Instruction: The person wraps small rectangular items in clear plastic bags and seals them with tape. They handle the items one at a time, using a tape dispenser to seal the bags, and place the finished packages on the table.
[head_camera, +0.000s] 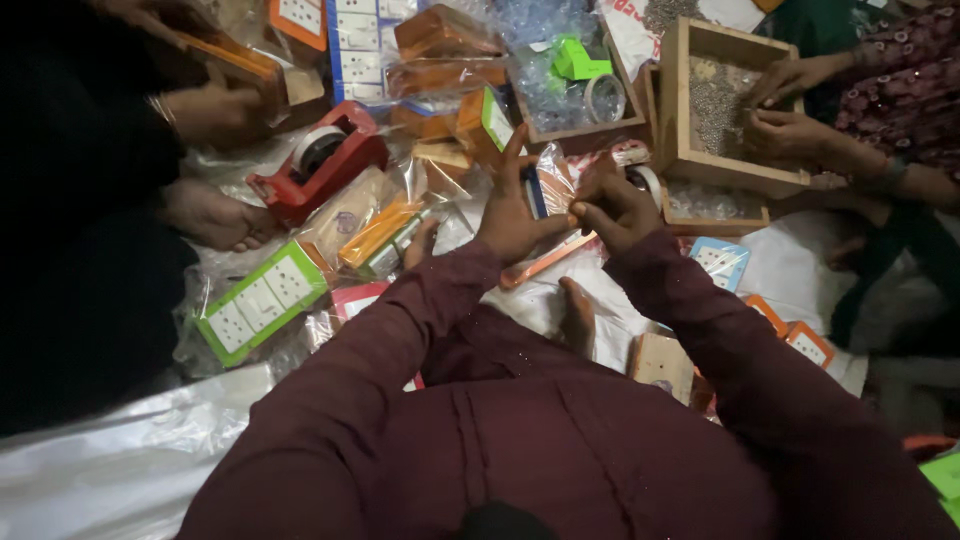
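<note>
My left hand (508, 218) and my right hand (615, 205) meet above the floor, both in maroon sleeves. Between them is a small clear plastic packet (547, 183) with a blue and white item inside. The left hand holds the packet from the left with its fingers pointing up. With bent fingers, the right hand pinches the packet's lower right edge. Just below the hands lies an orange strip (545, 262). My bare foot (578, 316) rests on a white sheet under them.
A red tape dispenser (322, 160), a green-framed switch plate (260, 305) and orange packets (378, 230) lie to the left. Another person's hands (790, 105) reach into a wooden box of small metal parts (712, 165) on the right. A person in black (205, 112) sits at the left.
</note>
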